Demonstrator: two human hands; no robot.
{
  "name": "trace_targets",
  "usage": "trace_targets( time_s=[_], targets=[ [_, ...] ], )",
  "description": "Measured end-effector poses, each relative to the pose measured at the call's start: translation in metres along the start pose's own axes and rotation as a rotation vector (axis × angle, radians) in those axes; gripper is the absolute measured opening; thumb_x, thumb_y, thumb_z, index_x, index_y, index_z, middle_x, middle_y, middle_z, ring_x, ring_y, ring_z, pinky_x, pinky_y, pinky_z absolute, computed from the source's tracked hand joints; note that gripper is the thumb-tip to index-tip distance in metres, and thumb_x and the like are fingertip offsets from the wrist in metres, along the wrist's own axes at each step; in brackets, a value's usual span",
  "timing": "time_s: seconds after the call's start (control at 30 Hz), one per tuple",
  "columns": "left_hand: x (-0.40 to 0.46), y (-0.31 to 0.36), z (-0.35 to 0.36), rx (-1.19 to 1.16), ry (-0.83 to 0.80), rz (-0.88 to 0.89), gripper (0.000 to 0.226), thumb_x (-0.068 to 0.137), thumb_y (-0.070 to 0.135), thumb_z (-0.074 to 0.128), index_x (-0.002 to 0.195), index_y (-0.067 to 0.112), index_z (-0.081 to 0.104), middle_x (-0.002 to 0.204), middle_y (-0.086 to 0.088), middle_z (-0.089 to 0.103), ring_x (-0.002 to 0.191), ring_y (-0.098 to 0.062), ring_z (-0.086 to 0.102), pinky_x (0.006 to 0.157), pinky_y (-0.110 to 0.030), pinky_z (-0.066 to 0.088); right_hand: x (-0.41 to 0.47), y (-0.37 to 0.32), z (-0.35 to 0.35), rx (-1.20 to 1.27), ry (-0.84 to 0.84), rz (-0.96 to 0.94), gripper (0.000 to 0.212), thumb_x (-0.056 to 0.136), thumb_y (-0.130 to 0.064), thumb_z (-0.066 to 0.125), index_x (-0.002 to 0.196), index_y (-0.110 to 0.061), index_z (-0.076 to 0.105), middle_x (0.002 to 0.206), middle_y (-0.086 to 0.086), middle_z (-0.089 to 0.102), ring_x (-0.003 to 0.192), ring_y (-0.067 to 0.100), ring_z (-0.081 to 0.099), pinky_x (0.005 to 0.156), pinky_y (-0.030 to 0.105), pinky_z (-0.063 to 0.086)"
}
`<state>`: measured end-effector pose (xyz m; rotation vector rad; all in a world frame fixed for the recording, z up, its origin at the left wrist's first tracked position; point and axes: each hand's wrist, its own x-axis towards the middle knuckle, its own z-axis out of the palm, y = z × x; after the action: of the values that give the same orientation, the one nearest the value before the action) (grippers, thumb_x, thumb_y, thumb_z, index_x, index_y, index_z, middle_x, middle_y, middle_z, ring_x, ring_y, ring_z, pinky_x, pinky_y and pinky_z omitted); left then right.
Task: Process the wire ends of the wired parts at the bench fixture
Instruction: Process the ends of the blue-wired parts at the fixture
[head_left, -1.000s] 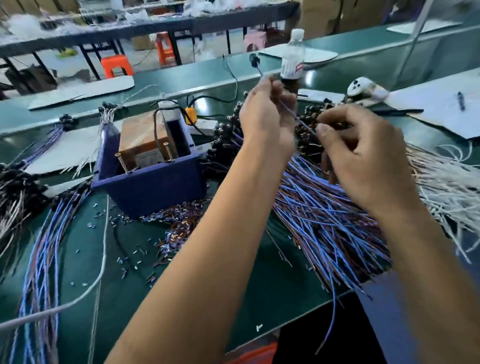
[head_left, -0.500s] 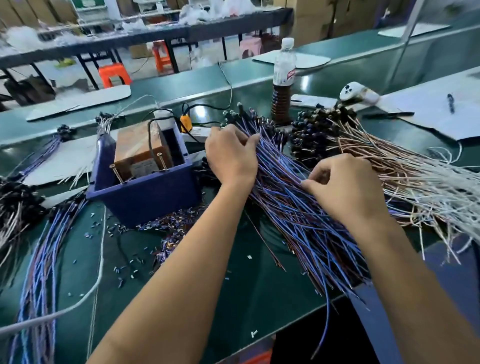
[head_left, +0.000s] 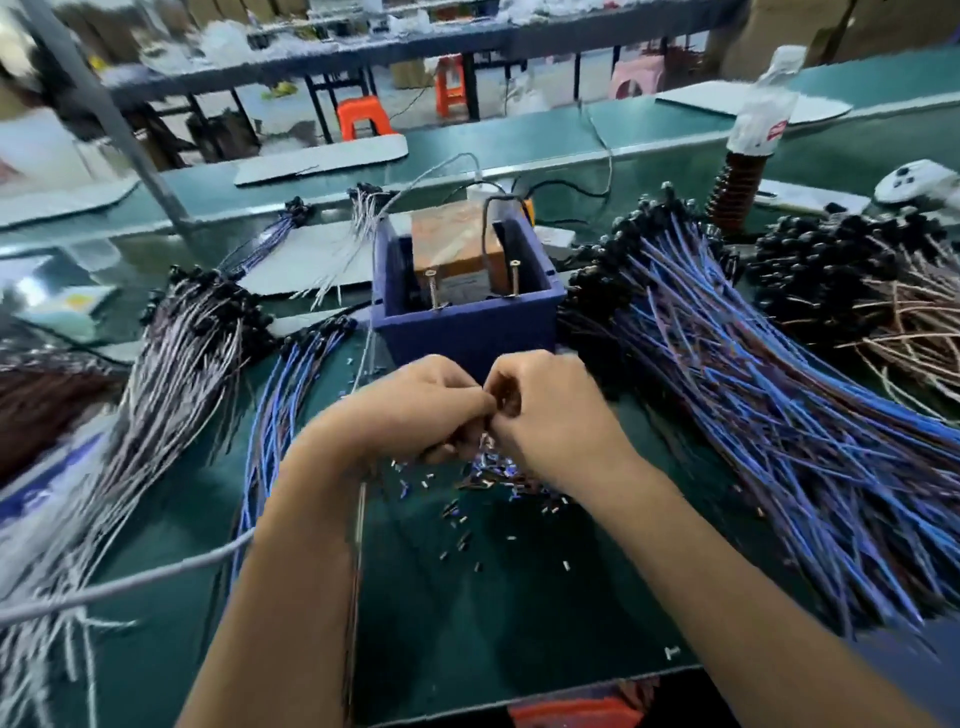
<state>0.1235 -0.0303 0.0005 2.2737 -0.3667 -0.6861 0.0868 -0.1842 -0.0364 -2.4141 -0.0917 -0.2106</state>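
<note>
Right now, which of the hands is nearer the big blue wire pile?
Right. The right hand sits just left of the blue wire pile; the left hand is farther left.

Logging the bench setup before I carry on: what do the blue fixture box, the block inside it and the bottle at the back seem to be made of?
Blue fixture box: looks like matte moulded plastic, with uniform colour and thick walls. Block inside: orange-brown with a slight sheen; possibly wood or laminate, too blurred to say. Bottle: clear ribbed plastic, probably, with dark liquid and a white label showing through.

blue box (head_left: 467, 327) ahead, wire piles (head_left: 769, 405) flanking
</note>
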Motion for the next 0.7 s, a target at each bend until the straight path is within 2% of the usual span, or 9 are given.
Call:
trace_targets(
  time_s=[0.07,0.13,0.2,0.27,0.33,0.4,0.5,0.6,0.7],
  targets=[
    [-0.01,-0.026,-0.022,0.137,0.122,-0.146,0.036,0.084,0.031,0.057,0.053,0.013,0.065,0.05,-0.003,0.063,0.038,-0.017,0.05,0.04,-0.019,0.037,0.016,-0.028,0.033,-0.061,-0.169,-0.065,0.013,0.079,-0.014,0.07,0.079,-0.023,0.062,0.081,0.005,0.067,0.079,0.034,0.067,0.061,0.034,0.048],
    [-0.013,-0.051,-0.042,0.246,0.298,-0.27,0.029,0.072,0.032,0.057,0.059,0.007,0.065,0.053,-0.007,0.067,0.049,-0.023,0.061,0.049,-0.023,0.044,0.033,-0.055,0.066,-0.093,-0.275,-0.113,0.009,0.08,-0.015,0.069,0.087,-0.015,0.064,0.087,0.012,0.068,0.083,0.039,0.068,0.063,0.036,0.048],
    [-0.007,-0.071,-0.056,0.303,0.513,-0.354,0.02,0.077,0.025,0.061,0.065,0.008,0.063,0.07,-0.013,0.071,0.069,-0.029,0.066,0.061,-0.028,0.046,0.05,-0.074,0.092,-0.062,-0.312,-0.097,0.012,0.084,-0.016,0.069,0.093,-0.013,0.062,0.09,0.014,0.068,0.089,0.038,0.07,0.066,0.036,0.05],
    [0.002,-0.087,-0.068,0.322,0.743,-0.343,0.016,0.088,0.023,0.06,0.077,0.014,0.066,0.097,-0.017,0.074,0.087,-0.033,0.065,0.074,-0.033,0.047,0.064,-0.083,0.111,-0.014,-0.352,-0.024,0.021,0.092,-0.024,0.069,0.102,-0.012,0.055,0.102,0.017,0.069,0.095,0.036,0.071,0.077,0.038,0.056],
    [0.012,-0.096,-0.076,0.356,0.901,-0.324,0.017,0.094,0.027,0.061,0.096,0.017,0.074,0.108,-0.016,0.073,0.101,-0.036,0.066,0.081,-0.037,0.049,0.071,-0.081,0.121,-0.028,-0.344,0.018,0.027,0.097,-0.029,0.066,0.11,-0.009,0.052,0.109,0.02,0.067,0.094,0.038,0.071,0.085,0.047,0.06],
    [0.023,-0.104,-0.083,0.405,0.911,-0.353,0.018,0.092,0.032,0.068,0.104,0.019,0.073,0.11,-0.014,0.072,0.107,-0.037,0.067,0.083,-0.038,0.051,0.072,-0.079,0.126,-0.041,-0.32,0.035,0.023,0.1,-0.028,0.059,0.108,-0.009,0.047,0.108,0.02,0.063,0.088,0.038,0.07,0.083,0.053,0.06],
    [0.04,-0.109,-0.088,0.541,0.81,-0.39,0.03,0.091,0.032,0.073,0.115,0.015,0.071,0.121,-0.015,0.068,0.115,-0.036,0.065,0.091,-0.042,0.054,0.071,-0.081,0.128,-0.011,-0.254,0.062,0.018,0.098,-0.022,0.057,0.095,-0.01,0.044,0.102,0.022,0.063,0.084,0.041,0.07,0.077,0.053,0.061],
    [0.05,-0.111,-0.088,0.582,0.764,-0.364,0.029,0.096,0.022,0.066,0.121,0.008,0.068,0.126,-0.018,0.065,0.118,-0.038,0.064,0.096,-0.043,0.053,0.072,-0.085,0.131,-0.117,-0.213,0.029,0.023,0.096,-0.025,0.061,0.092,-0.011,0.043,0.092,0.014,0.062,0.078,0.038,0.069,0.07,0.046,0.06],
    [0.05,-0.109,-0.086,0.508,0.746,-0.367,0.025,0.093,0.014,0.064,0.115,0.003,0.065,0.121,-0.022,0.067,0.115,-0.041,0.065,0.094,-0.042,0.052,0.071,-0.083,0.135,-0.167,-0.168,0.044,0.027,0.094,-0.032,0.065,0.096,-0.013,0.046,0.075,0.002,0.044,0.067,0.027,0.049,0.066,0.034,0.044]
  ],
)
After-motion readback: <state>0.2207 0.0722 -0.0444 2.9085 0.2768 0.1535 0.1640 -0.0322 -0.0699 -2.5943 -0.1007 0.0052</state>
